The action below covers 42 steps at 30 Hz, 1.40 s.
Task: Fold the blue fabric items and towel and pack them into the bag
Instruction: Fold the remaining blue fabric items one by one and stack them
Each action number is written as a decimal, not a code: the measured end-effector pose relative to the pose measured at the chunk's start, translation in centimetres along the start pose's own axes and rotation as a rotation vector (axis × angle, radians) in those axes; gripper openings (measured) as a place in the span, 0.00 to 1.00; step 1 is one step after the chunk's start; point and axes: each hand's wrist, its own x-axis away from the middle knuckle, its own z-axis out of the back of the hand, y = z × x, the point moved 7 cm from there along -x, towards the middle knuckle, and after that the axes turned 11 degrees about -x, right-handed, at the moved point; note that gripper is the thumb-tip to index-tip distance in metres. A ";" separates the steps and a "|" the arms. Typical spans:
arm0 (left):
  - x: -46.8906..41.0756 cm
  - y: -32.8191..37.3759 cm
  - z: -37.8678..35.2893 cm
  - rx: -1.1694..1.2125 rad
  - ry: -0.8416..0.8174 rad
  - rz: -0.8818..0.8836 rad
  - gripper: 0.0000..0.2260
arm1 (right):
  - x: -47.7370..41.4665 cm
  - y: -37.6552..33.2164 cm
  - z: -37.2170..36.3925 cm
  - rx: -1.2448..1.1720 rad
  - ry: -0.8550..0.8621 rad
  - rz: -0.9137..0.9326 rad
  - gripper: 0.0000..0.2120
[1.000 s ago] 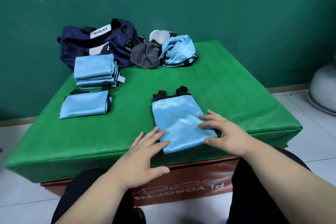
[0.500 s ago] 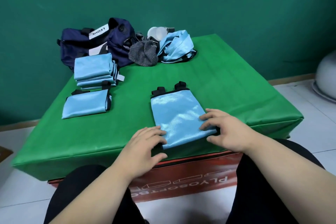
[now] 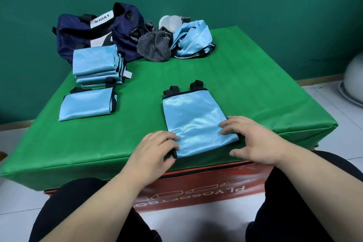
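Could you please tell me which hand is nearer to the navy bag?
Left. The left hand rests at the near edge right of the navy bag; the right hand is farther right.

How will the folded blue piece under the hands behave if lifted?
Probably floppy: the folded blue piece is thin, and similar fabric at the back lies crumpled. Likely slippery, judging by its sheen; folds may slide open.

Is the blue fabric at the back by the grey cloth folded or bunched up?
Bunched up. The blue fabric lies in a crumpled heap beside the grey cloth, unlike the flat folded stack nearby.
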 end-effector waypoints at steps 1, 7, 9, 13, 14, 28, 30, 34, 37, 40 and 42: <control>0.0 -0.1 0.1 0.036 0.006 0.022 0.10 | 0.0 0.1 0.0 0.008 0.007 0.001 0.26; -0.1 -1.0 1.2 0.330 0.064 0.231 0.07 | -0.5 0.1 0.5 0.026 0.129 0.091 0.15; 0.0 -1.3 1.3 0.417 0.074 0.306 0.06 | -0.5 -0.1 1.0 -0.048 0.201 0.093 0.10; 0.1 -1.6 1.1 0.601 0.053 0.402 0.05 | -0.6 -1.0 1.3 -0.286 0.303 0.023 0.06; 0.1 -1.6 1.3 0.614 0.064 0.400 0.05 | -0.6 -1.4 1.3 -0.324 0.324 0.019 0.06; -2.3 -3.3 0.6 0.470 0.063 0.673 0.24 | -5.7 -1.5 1.6 -0.136 0.581 -0.158 0.07; -3.4 -3.8 0.6 0.439 0.104 0.693 0.25 | -6.5 -1.1 1.8 -0.120 0.593 -0.208 0.07; -4.7 -4.8 0.4 0.339 0.068 0.755 0.27 | -7.7 -0.2 1.8 -0.098 0.598 -0.291 0.09; -5.2 -5.2 0.7 0.287 0.018 0.771 0.28 | -8.6 0.4 1.8 -0.080 0.587 -0.335 0.08; -5.6 -5.9 0.5 0.237 -0.032 0.803 0.26 | -9.8 0.9 1.9 -0.027 0.572 -0.395 0.09; -5.7 -6.3 0.2 0.202 -0.076 0.821 0.27 | -10.5 1.3 1.9 0.011 0.566 -0.433 0.12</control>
